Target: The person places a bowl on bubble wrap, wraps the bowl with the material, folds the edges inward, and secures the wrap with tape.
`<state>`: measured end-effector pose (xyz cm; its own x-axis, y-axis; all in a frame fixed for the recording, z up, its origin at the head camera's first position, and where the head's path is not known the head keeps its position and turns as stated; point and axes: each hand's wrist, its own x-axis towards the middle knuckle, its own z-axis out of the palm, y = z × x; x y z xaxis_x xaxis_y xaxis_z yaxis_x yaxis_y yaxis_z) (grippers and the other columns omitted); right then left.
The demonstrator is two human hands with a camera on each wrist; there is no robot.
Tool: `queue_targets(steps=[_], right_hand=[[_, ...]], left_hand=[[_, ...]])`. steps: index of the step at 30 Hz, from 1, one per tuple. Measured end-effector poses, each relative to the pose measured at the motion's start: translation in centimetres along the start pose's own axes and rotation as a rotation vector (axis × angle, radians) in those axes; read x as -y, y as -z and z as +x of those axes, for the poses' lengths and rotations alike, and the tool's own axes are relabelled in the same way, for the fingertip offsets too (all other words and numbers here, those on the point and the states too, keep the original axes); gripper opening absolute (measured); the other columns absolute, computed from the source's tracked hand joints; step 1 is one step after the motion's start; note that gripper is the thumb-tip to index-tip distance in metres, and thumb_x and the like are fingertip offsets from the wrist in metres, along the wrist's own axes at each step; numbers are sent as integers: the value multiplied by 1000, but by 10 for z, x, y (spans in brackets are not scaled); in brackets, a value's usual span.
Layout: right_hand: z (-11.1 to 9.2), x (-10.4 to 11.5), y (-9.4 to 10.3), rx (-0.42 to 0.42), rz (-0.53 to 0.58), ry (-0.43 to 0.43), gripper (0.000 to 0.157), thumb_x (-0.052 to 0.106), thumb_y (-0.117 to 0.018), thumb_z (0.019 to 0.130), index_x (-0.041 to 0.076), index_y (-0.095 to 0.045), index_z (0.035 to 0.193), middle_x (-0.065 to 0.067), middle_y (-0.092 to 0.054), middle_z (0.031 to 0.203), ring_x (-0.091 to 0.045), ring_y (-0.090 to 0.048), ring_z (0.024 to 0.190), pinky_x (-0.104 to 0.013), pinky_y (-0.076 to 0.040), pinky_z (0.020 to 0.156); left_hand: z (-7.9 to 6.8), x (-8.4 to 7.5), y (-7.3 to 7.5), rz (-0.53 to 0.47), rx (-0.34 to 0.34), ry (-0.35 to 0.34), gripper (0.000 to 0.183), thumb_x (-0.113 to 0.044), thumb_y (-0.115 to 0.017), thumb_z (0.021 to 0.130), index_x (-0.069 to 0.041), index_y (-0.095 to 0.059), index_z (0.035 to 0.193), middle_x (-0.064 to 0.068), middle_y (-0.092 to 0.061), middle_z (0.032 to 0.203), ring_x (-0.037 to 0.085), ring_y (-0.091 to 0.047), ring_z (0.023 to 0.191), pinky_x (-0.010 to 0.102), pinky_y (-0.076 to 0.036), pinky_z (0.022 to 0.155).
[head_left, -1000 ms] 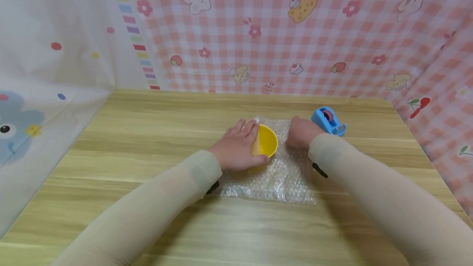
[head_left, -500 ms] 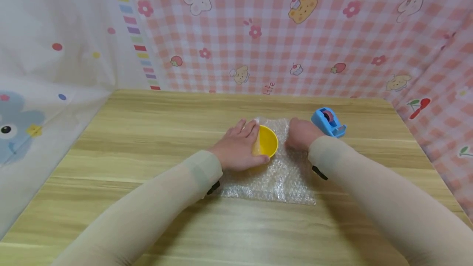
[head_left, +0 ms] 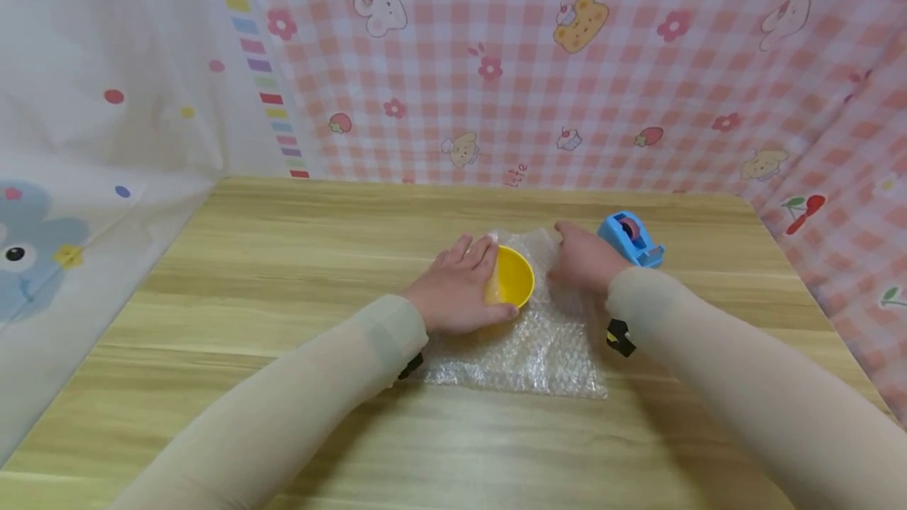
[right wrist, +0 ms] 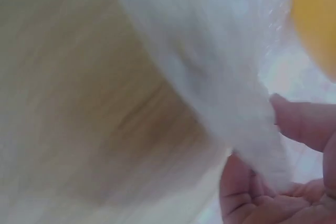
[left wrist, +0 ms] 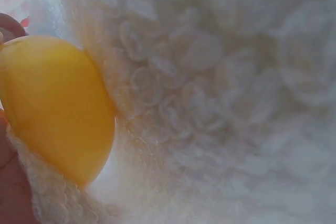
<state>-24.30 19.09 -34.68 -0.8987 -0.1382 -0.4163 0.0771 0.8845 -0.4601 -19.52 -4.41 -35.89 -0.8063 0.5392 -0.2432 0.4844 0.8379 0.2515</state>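
Note:
A yellow bowl (head_left: 516, 278) lies tilted on the bubble wrap (head_left: 517, 360), its hollow facing right in the head view. My left hand (head_left: 457, 290) holds the bowl from the left through a fold of wrap, thumb near the lower rim and fingers near the upper one. The left wrist view has the bowl's smooth outside (left wrist: 58, 108) close up, with wrap beside it. Along the wrap's right side, my right hand (head_left: 588, 258) pinches its edge. From the right wrist, that raised edge of wrap (right wrist: 226, 93) runs down between thumb and curled fingers.
A blue tape dispenser (head_left: 631, 239) stands just beyond my right hand. The wooden table (head_left: 283, 258) ends at a pink checked cloth (head_left: 439, 61) behind, with a white patterned cloth (head_left: 156, 132) on the left.
My right hand has shifted slightly right and its wrist has turned, lifting the wrap's right edge. My left hand keeps its place on the bowl. The head view has tilted up a little.

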Motion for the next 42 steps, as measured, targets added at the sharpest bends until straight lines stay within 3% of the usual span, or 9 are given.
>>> queue_targets(steps=[8, 13, 16, 19, 23, 27, 30, 36, 42], right_hand=[[-17, 2, 3, -69, 238, 28, 103, 26, -72, 98, 3, -1, 169, -27, -34, 167, -48, -45, 146, -62, -43, 117], [-26, 7, 0, -80, 327, 68, 100, 23, -75, 96, 4, -9, 169, -29, -38, 164, -47, -46, 145, -62, -45, 116], [-31, 11, -4, -88, 288, 122, 78, 23, -72, 99, 8, -31, 163, -21, -54, 154, -39, -58, 132, -58, -50, 112], [-35, 16, -9, -104, 162, 166, 49, 23, -68, 103, 11, -52, 148, -13, -71, 126, -30, -67, 103, -47, -61, 96], [-39, 21, -20, -141, -7, 253, 44, 15, -64, 104, 6, -58, 146, -13, -74, 101, -24, -64, 77, -34, -60, 72], [-40, 23, -29, -204, -129, 412, 47, 2, -62, 102, 3, -58, 149, -19, -74, 128, -32, -74, 106, -43, -62, 95], [-41, 25, -34, -228, -205, 494, 45, 0, -61, 103, 4, -60, 148, -17, -63, 148, -38, -62, 135, -52, -49, 114], [-46, 29, -40, -225, -289, 545, 45, 2, -60, 104, 4, -58, 149, -17, -59, 152, -41, -60, 135, -54, -46, 117], [-43, 31, -42, -242, -146, 429, 63, 27, -69, 102, -3, -49, 154, -23, -61, 148, -42, -60, 135, -57, -48, 114]], left_hand=[[0, -2, 0, -15, 1, 13, 105, -75, -43, 99, -8, -5, 170, 9, 2, 179, 35, 3, 166, 53, -8, 134], [-1, -1, 0, -28, -3, 14, 105, -75, -44, 99, -8, -5, 170, 9, 2, 179, 34, 3, 166, 50, -7, 135], [-3, 0, 0, -48, -4, 5, 106, -74, -44, 99, -7, -4, 170, 10, 4, 179, 34, 4, 166, 49, -6, 135], [-3, 0, 0, -73, -15, -2, 107, -72, -47, 99, -6, -2, 169, 10, 4, 178, 34, 4, 166, 47, -5, 135], [-4, 1, 0, -115, -35, -3, 111, -70, -52, 98, -4, 2, 169, 9, 6, 178, 33, 3, 166, 43, -3, 135], [-4, 2, -1, -165, -44, 11, 114, -69, -57, 96, -6, 4, 169, 5, 8, 178, 31, 4, 166, 41, -3, 135], [-4, 3, -1, -207, -48, 21, 116, -68, -60, 95, -8, 7, 169, 4, 8, 179, 29, 4, 166, 43, -6, 134], [-5, 4, -1, -255, -60, 24, 119, -67, -64, 94, -11, 8, 169, 4, 7, 179, 29, 3, 166, 47, -12, 133], [-5, 3, -1, -241, -62, 21, 120, -68, -64, 93, -10, 8, 169, 2, 7, 179, 29, 2, 166, 46, -13, 133]])
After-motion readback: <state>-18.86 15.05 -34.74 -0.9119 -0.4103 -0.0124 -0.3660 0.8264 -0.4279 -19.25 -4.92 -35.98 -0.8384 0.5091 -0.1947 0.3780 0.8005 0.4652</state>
